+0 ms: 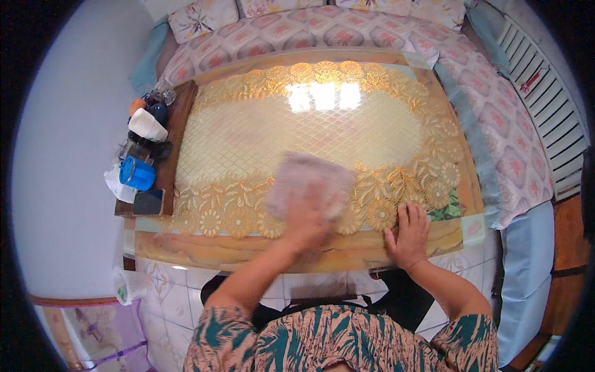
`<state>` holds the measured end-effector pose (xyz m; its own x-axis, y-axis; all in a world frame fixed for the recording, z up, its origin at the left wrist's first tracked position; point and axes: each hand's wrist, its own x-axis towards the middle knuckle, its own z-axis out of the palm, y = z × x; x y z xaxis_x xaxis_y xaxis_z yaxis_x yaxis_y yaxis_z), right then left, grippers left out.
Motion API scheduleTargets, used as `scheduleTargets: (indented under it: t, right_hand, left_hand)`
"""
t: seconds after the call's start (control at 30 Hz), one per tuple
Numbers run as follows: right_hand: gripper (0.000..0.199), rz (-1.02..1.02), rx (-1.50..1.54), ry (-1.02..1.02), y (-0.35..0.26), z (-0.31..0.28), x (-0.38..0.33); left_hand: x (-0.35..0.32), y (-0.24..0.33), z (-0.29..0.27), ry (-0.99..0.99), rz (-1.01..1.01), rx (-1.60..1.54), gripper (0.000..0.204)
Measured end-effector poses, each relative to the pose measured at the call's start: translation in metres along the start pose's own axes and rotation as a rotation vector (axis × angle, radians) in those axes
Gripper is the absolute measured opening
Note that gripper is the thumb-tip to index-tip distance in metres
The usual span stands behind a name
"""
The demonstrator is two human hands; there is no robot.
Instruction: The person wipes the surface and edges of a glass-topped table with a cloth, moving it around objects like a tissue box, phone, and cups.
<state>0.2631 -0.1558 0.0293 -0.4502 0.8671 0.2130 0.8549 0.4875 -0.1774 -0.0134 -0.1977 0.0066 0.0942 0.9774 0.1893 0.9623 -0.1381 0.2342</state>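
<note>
A pale pinkish-grey cloth (286,180) lies spread on the table near its front edge, blurred by motion. My left hand (308,217) presses down on top of it, its fingers smeared and partly merging with the cloth. Under the cloth is a gold floral lace tablecloth (248,158), beneath what looks like a glossy clear cover. To the right, my right hand (410,234) rests on the front edge of the table (204,247), open, with its fingers spread and nothing held.
On the left, a dark wooden tray or shelf (181,133) holds a blue mug (137,173), stacked white cups (147,126) and several small items. A patterned sofa (266,40) runs along the far side and right. A white slatted rail (545,102) stands at far right.
</note>
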Motion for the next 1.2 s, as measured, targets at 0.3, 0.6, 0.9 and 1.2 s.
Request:
scheduleTargets:
  t: [0.3, 0.6, 0.9, 1.2]
  right_hand:
    - [0.066, 0.004, 0.083, -0.021, 0.003, -0.001, 0.0]
    - [0.068, 0.026, 0.05, -0.11, 0.0, -0.003, 0.001]
    - [0.07, -0.002, 0.027, -0.094, 0.002, -0.004, 0.0]
    - [0.064, 0.032, 0.057, -0.058, -0.001, -0.006, -0.003]
  left_hand:
    - [0.145, 0.084, 0.044, -0.037, 0.162, -0.117, 0.067]
    - [0.202, -0.138, 0.003, -0.058, -0.368, 0.127, 0.061]
    - [0.075, -0.3, -0.072, -0.055, -0.929, 0.178, 0.062]
    - [-0.009, -0.254, -0.089, -0.128, -0.897, 0.217, 0.061]
